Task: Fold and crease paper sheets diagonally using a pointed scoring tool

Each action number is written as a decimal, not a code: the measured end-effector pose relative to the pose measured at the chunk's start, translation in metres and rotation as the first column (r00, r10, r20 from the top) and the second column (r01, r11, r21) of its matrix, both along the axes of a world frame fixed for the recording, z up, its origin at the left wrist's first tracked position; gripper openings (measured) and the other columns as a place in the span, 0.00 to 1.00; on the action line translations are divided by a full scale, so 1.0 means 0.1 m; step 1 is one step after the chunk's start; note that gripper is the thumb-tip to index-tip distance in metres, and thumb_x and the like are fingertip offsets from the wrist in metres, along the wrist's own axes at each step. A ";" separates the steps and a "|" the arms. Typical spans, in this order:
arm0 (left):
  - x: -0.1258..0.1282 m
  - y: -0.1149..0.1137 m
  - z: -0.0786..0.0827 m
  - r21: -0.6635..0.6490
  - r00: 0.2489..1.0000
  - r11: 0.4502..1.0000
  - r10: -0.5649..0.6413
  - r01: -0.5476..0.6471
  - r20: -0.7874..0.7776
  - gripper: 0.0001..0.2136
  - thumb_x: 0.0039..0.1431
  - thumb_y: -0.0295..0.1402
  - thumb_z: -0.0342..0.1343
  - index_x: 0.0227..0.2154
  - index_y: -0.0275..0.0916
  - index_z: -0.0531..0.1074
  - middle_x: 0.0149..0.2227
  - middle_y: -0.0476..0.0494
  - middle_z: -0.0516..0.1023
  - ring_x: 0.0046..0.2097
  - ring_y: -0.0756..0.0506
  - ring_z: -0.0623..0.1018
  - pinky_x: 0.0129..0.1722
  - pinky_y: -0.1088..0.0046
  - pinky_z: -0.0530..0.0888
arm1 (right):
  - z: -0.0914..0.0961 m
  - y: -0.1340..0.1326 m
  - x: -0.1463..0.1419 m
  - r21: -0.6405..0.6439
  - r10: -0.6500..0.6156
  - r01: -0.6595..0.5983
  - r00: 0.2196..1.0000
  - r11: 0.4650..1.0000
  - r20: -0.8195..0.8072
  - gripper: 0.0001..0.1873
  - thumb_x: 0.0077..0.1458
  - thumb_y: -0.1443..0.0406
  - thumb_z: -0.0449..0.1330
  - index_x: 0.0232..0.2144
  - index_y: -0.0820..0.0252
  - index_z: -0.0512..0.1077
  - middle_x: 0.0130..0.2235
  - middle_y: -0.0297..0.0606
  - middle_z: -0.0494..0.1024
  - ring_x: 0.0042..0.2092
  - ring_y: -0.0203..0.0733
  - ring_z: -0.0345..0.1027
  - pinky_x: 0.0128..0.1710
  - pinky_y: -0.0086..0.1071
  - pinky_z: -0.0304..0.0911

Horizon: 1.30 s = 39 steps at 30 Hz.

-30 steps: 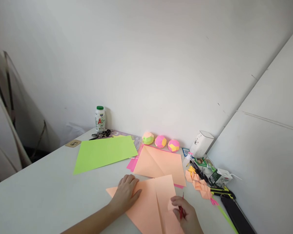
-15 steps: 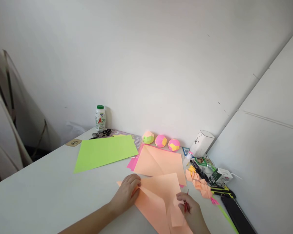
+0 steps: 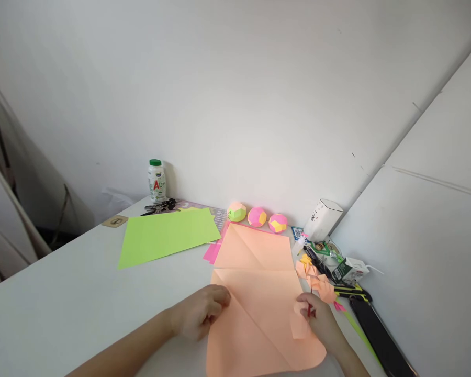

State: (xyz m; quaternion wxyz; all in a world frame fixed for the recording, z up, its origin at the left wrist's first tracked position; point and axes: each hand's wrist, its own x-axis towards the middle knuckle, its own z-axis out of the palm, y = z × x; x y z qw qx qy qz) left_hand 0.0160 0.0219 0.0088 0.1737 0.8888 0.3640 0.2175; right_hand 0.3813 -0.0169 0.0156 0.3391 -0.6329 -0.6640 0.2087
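A large peach sheet of paper with a diagonal crease lies before me, its near edge curling up. My left hand is closed at the sheet's left edge, pinching it with curled fingers. A thin red pencil or pen is held in my right hand, at the sheet's right side. Beneath those right fingers is a small peach paper piece; whether they grip it too I cannot tell. Just beyond the sheet lies another creased peach sheet, over pink paper.
A green sheet lies to the left, near a white bottle and dark scissors. Three folded paper balls line the wall. On the right are folded peach pieces, a small carton, a yellow-black cutter and a black phone-like slab.
The large peach sheet has been unfolded flatter, its fold opened out to the diagonal crease. My left hand has shifted slightly left, and my right hand slightly right with the red pencil or pen.
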 end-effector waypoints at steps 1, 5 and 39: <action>0.00 0.00 0.02 -0.024 0.998 0.998 -0.057 0.057 0.006 0.14 0.51 0.45 0.47 0.17 0.45 0.67 0.31 0.41 0.73 0.35 0.40 0.74 0.37 0.61 0.73 | 0.00 -0.01 0.00 -0.010 0.013 -0.012 1.000 1.000 0.010 0.14 0.40 0.67 0.53 0.31 0.58 0.75 0.28 0.35 0.76 0.25 0.38 0.66 0.27 0.31 0.64; 0.03 -0.02 0.05 -0.087 0.988 0.985 -0.144 0.149 0.058 0.17 0.61 0.38 0.37 0.36 0.43 0.73 0.49 0.42 0.71 0.47 0.43 0.72 0.47 0.65 0.70 | -0.01 -0.02 0.02 -0.044 0.069 -0.067 0.996 0.997 0.063 0.14 0.41 0.68 0.53 0.33 0.58 0.74 0.32 0.36 0.75 0.28 0.39 0.67 0.30 0.32 0.64; 0.25 -0.18 -0.23 0.084 0.925 0.970 -0.187 0.226 -0.331 0.30 0.64 0.53 0.38 0.65 0.48 0.43 0.66 0.33 0.43 0.65 0.27 0.46 0.59 0.42 0.50 | 0.27 -0.22 -0.14 -0.326 0.180 -0.166 0.984 0.931 0.013 0.05 0.41 0.70 0.57 0.24 0.58 0.64 0.27 0.29 0.65 0.29 0.34 0.58 0.28 0.27 0.55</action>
